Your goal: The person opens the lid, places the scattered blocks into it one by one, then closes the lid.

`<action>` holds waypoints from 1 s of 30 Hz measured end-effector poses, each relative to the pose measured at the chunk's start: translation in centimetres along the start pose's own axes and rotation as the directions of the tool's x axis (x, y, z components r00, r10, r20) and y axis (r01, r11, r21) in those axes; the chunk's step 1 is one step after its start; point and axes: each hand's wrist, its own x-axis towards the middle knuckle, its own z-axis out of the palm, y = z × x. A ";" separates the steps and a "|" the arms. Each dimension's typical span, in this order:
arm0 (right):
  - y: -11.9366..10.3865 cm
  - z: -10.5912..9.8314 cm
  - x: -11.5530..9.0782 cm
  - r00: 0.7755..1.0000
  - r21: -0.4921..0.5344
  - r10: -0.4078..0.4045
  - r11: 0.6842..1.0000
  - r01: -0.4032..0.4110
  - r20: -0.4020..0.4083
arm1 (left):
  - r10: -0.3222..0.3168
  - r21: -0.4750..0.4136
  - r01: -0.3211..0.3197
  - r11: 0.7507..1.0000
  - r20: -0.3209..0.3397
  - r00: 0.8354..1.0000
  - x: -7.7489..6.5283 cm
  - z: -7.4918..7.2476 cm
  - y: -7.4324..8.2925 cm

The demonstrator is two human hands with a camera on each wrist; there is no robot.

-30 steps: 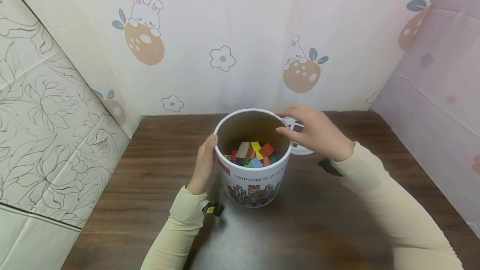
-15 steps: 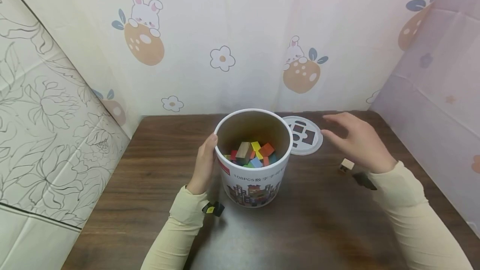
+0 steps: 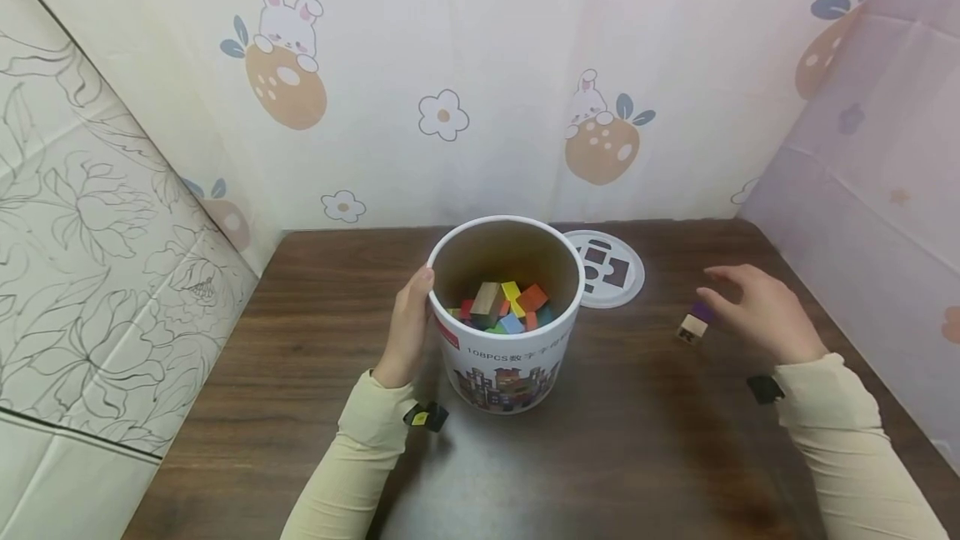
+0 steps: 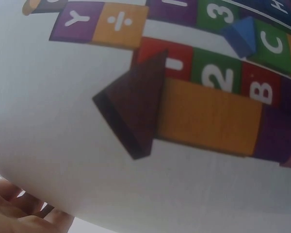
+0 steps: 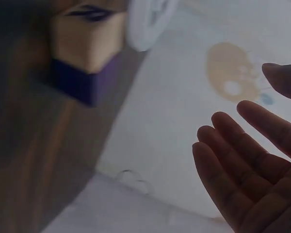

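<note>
A white bucket printed with colourful letter blocks stands upright on the table. Inside lie several coloured wooden blocks, with a plain wood one on top. At the bucket's left side my left hand grips it, thumb by the rim; its fingers show against the curved wall in the left wrist view. Over the table's right side my right hand hovers, fingers spread and holding nothing. Just left of it sits a wood-coloured block marked with a letter, touching a purple block.
Behind the bucket's right side lies a white round lid with shaped cut-outs. The brown wooden table meets a patterned wall covering at the back, and more covering rises along both sides.
My right hand has moved from the bucket's rim rightward and toward me, past the lid. The lid and the letter block have come into view. My left hand has stayed on the bucket.
</note>
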 end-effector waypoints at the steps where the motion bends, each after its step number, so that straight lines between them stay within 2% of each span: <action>1: 0.6 0.4 0.0 1.000 -0.010 0.005 1.000 -0.005 0.015 | -0.003 0.001 0.003 1.000 -0.003 1.000 0.0 0.0 0.0; 5: 2.4 2.1 0.0 0.997 -0.043 0.015 0.999 -0.011 0.080 | -0.014 0.001 0.014 1.000 -0.008 1.000 0.0 0.0 0.0; 10: 3.4 3.6 -0.3 0.991 -0.064 0.029 0.998 -0.020 0.130 | -0.019 0.002 0.019 1.000 -0.005 1.000 0.1 0.0 -0.1; 18: 3.2 4.6 -0.6 0.975 -0.066 0.132 0.990 -0.122 0.176 | 0.006 -0.012 -0.006 1.000 0.003 1.000 0.1 0.0 -0.1; 30: 2.7 5.3 -0.4 0.965 -0.071 0.194 0.980 -0.184 0.175 | 0.007 -0.001 -0.007 1.000 0.007 1.000 0.0 0.0 -0.1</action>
